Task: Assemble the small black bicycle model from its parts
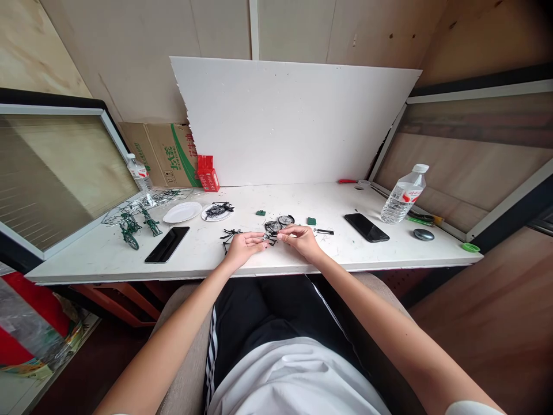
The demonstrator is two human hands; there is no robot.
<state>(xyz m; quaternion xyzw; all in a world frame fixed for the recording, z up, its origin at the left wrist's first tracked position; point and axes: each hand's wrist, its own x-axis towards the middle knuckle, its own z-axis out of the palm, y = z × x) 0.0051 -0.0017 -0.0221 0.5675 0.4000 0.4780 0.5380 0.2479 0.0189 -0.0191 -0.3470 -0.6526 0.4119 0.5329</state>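
Note:
Near the front of the table, my left hand (244, 249) and my right hand (303, 241) meet with their fingertips close together. My left fingers pinch a small dark and silvery model part (265, 237). The right thumb and forefinger are pressed together beside it; what they hold is too small to make out. Just beyond the fingers lie two spoked black miniature wheels (286, 219). A thin black miniature frame (229, 233) lies by my left hand. To the right of my right hand is a narrow black strip (325, 231).
Small green blocks (311, 221) lie behind the hands. Black parts fill a white paper plate (216, 212); another plate (182, 212) is beside it. Green miniature bicycles (129, 229) stand left. Phones (167, 245) lie on both sides. A water bottle (402, 195) stands right.

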